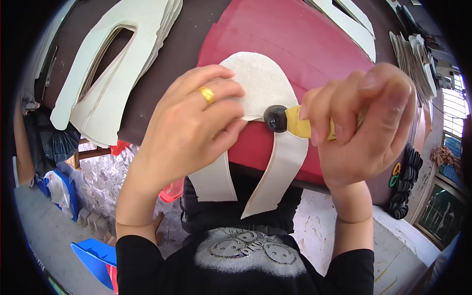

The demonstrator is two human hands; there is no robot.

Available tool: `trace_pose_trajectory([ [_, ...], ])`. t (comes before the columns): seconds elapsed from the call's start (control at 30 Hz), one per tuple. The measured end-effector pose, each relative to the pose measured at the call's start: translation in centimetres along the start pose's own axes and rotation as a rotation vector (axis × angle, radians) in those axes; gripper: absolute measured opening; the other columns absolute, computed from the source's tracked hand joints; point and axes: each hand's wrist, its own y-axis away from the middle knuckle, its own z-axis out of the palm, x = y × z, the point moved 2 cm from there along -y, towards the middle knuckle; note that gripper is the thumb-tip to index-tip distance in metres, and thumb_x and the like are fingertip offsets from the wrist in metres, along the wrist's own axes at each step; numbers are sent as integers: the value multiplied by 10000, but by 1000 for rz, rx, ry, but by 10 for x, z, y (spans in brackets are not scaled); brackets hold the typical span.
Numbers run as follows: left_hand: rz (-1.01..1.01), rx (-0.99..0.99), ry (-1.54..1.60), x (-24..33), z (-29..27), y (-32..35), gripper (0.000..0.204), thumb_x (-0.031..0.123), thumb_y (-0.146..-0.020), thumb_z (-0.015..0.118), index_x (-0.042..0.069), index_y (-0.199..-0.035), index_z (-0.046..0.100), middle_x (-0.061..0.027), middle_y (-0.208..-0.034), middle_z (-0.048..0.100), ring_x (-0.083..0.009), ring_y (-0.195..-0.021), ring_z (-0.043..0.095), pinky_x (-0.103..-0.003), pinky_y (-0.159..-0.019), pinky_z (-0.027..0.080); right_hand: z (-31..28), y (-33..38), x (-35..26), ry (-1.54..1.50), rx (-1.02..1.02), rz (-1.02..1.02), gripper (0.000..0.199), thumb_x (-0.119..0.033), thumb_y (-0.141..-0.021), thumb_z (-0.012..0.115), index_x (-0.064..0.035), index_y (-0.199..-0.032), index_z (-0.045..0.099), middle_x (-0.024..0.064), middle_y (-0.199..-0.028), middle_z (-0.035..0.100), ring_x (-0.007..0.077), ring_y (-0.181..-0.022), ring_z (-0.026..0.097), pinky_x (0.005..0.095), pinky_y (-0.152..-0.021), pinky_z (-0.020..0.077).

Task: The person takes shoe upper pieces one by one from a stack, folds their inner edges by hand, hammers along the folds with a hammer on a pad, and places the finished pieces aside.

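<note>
A white U-shaped shoe-upper piece (pixel 263 81) lies on a dark red sheet (pixel 265 29) in front of me. Its rounded end points away, and its two legs hang over the near table edge toward my body. My left hand (pixel 196 115), a gold ring on one finger, is closed on the left side of the piece, fingers bent and fingertips at its inner edge. My right hand (pixel 361 128) grips a hammer (pixel 276 118) by its yellow handle. The dark round head is at the right side of the piece, by the inner edge; I cannot tell whether it touches.
Stacked white upper pieces (pixel 105 73) lie at the table's left, with more white pieces (pixel 351 27) at the far right. Bundled pale pieces (pixel 413 59) stand beyond the right edge. Black coiled items (pixel 405 182) hang at the right, and a blue object (pixel 96 255) stands low left.
</note>
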Motion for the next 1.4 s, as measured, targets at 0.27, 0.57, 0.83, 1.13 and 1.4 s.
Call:
trace_pose_trajectory([
  [0.27,-27,3,-88,1,-5,3,164,-35,-671,740,38,-784,648,-63,-988,686,-304,-1076,638,-391,-865,529,11,-5,5,27,-50,32,316,-299,-1069,290,-62,-978,478,-39,-541,324,98,-442,373,292,-524,400],
  [0.57,-226,156,2,6,3,17,122,-50,-703,712,24,-774,646,-80,-998,694,-290,-1098,651,-371,-837,554,20,-9,-8,135,-86,1,326,-247,-1066,275,-49,-967,514,-50,-553,340,88,-465,363,251,-546,377],
  [0.83,61,-128,194,-12,5,-20,147,5,-712,744,29,-780,616,-84,-1002,677,-289,-1118,633,-374,-860,532,-20,10,-28,-353,-175,-142,289,-227,-1067,279,-92,-940,502,-51,-581,303,80,-494,389,255,-489,365],
  [1.13,-108,50,-23,4,1,0,128,-36,-714,721,29,-806,660,-80,-1031,696,-307,-1089,644,-372,-837,553,13,0,-7,115,-164,-41,219,-274,-1058,363,-94,-1004,477,8,-559,376,115,-430,392,276,-542,446],
  [1.4,-59,32,-17,3,5,-4,62,-7,-734,678,-10,-760,622,-99,-981,681,-295,-1034,644,-373,-829,545,3,13,-7,191,-144,-133,265,-262,-1072,343,-59,-973,482,8,-555,378,104,-455,406,294,-486,410],
])
